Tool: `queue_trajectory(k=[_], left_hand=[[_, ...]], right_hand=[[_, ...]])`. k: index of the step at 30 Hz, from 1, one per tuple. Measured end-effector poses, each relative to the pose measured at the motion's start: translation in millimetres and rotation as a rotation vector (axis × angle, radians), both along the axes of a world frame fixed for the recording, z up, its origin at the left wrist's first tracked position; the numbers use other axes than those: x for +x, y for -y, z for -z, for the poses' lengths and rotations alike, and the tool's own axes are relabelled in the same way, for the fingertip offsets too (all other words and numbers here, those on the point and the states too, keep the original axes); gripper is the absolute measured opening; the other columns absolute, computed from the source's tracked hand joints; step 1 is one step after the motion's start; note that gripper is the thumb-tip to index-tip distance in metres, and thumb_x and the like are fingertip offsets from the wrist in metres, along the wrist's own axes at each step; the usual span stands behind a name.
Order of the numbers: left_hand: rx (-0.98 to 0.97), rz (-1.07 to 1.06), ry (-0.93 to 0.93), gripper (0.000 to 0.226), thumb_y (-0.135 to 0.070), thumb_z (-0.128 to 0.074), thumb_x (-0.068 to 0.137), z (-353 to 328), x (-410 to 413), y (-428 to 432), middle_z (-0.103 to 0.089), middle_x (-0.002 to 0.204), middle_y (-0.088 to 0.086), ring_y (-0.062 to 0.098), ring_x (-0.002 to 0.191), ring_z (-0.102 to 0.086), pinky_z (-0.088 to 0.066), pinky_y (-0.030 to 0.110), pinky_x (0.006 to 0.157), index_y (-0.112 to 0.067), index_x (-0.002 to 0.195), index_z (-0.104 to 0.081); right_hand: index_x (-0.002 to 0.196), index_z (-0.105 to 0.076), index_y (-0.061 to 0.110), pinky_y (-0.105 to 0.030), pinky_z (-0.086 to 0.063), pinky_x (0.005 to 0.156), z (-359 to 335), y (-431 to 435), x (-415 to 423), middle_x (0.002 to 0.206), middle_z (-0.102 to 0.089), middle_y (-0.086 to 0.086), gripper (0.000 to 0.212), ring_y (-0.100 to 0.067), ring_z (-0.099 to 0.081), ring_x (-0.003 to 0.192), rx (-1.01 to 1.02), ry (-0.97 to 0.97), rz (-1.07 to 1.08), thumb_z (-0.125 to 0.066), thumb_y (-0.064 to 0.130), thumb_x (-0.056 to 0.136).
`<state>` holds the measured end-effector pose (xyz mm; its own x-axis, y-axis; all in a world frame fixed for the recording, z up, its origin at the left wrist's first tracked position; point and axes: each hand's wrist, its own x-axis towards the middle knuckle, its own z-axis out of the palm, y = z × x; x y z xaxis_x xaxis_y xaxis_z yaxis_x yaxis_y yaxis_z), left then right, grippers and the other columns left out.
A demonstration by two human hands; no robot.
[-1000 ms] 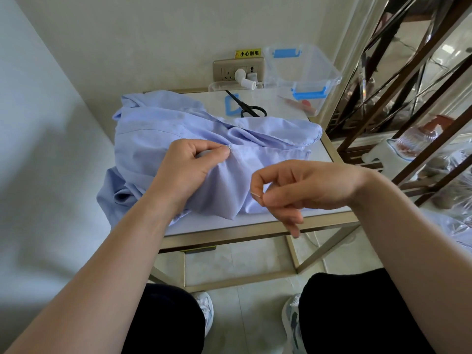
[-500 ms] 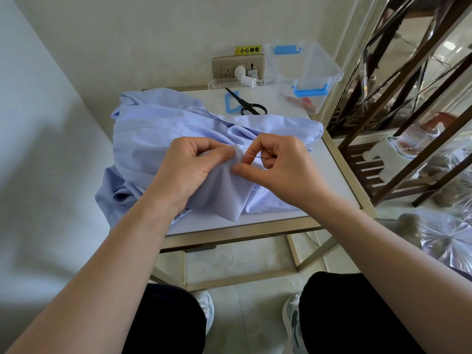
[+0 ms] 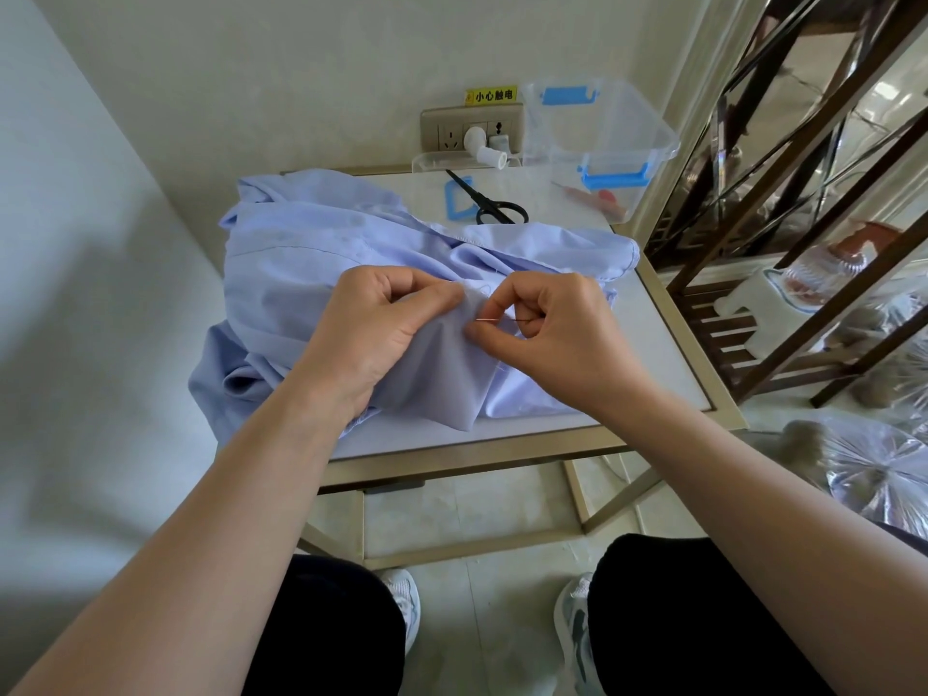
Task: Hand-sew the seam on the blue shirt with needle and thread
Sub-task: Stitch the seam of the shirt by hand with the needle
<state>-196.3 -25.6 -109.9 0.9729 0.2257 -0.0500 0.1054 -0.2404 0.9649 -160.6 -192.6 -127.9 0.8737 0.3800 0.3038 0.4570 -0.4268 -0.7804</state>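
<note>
Grip first: the right hand (image 3: 552, 339) has thumb and forefinger closed on the needle (image 3: 489, 320), with the other fingers curled in behind, so no part of that hand is open. The left hand (image 3: 381, 334) pinches a raised fold of the blue shirt (image 3: 301, 253) between thumb and forefinger. The two pinches sit just beside each other with the fold between them.

The coming move turns on how the needle lies to that fold. Its long axis runs roughly parallel to the near edge of the surface (image 3: 668, 354). The point faces the left hand and the eye end sits back inside the right grip, where a short dark strand that I take for the thread (image 3: 522, 320) trails toward the palm. The tip appears to touch or just enter the cloth at the fold, but it is too fine to tell which. The seam lies to the left of the right grip. I judge the next push should go leftward along the needle's own line, through the fold and out near the left thumb, which is close enough to be pricked.

The shirt is heaped over the left and middle of the surface and spills off its left edge. Scissors (image 3: 489, 208) lie near the far edge, well apart from the hands, and a clear box (image 3: 627, 123) stands at the far right corner.
</note>
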Motion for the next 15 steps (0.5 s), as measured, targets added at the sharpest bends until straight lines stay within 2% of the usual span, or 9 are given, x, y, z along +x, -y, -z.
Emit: queue_trajectory(k=[3,6,9,11,12,13,15], left_hand=[[-0.008,-0.005,-0.009,0.021,-0.024,-0.071,0.087,1,1,-1,-0.063,0.063,-0.007,0.007,0.063,-0.053,-0.043,0.016,0.059,-0.022,0.066,-0.073],[-0.002,-0.007,-0.009,0.022,-0.025,-0.071,0.086,2,1,-1,-0.061,0.063,-0.007,0.007,0.064,-0.052,-0.042,0.019,0.062,-0.023,0.065,-0.073],[0.006,-0.029,0.0,0.02,-0.025,-0.071,0.086,2,2,-2,-0.059,0.069,-0.003,0.007,0.068,-0.049,-0.04,0.014,0.063,-0.022,0.066,-0.074],[0.006,-0.033,0.001,0.017,-0.024,-0.071,0.086,3,2,-3,-0.059,0.074,0.002,0.008,0.072,-0.049,-0.039,0.018,0.067,-0.019,0.069,-0.075],[0.004,-0.031,0.001,0.017,-0.024,-0.071,0.086,3,2,-3,-0.059,0.074,0.002,0.008,0.072,-0.049,-0.039,0.018,0.068,-0.019,0.07,-0.076],[0.004,-0.029,0.002,0.017,-0.024,-0.071,0.086,3,2,-3,-0.059,0.073,0.001,0.008,0.071,-0.049,-0.039,0.017,0.067,-0.021,0.069,-0.076],[0.013,-0.025,0.004,0.018,-0.024,-0.071,0.086,3,2,-3,-0.06,0.07,-0.002,0.006,0.069,-0.05,-0.04,0.015,0.065,-0.023,0.068,-0.075]], right_hand=[[0.069,-0.062,0.015,-0.014,-0.026,0.053,-4,3,0,0.041,-0.027,0.01,0.02,-0.009,-0.028,0.045,0.011,-0.094,-0.059,-0.075,0.01,0.082],[0.069,-0.063,0.012,-0.017,-0.029,0.055,-13,6,-2,0.041,-0.027,0.011,0.018,-0.008,-0.029,0.043,-0.042,-0.16,-0.134,-0.073,0.006,0.082],[0.069,-0.065,0.012,-0.015,-0.026,0.052,-27,17,-4,0.044,-0.029,0.012,0.017,-0.007,-0.026,0.044,-0.225,-0.371,-0.407,-0.073,0.005,0.083],[0.073,-0.066,0.012,-0.017,-0.022,0.051,-33,25,-6,0.048,-0.028,0.009,0.014,-0.009,-0.023,0.046,-0.406,-0.538,-0.622,-0.075,0.01,0.084],[0.075,-0.067,0.011,-0.018,-0.021,0.051,-33,27,-8,0.05,-0.028,0.007,0.013,-0.009,-0.023,0.047,-0.45,-0.568,-0.662,-0.076,0.014,0.084],[0.076,-0.067,0.011,-0.018,-0.021,0.051,-32,27,-8,0.051,-0.028,0.006,0.013,-0.009,-0.023,0.048,-0.45,-0.547,-0.637,-0.076,0.016,0.084],[0.076,-0.067,0.009,-0.016,-0.023,0.05,-28,22,-6,0.051,-0.03,0.007,0.015,-0.008,-0.025,0.048,-0.319,-0.428,-0.453,-0.077,0.019,0.083]])
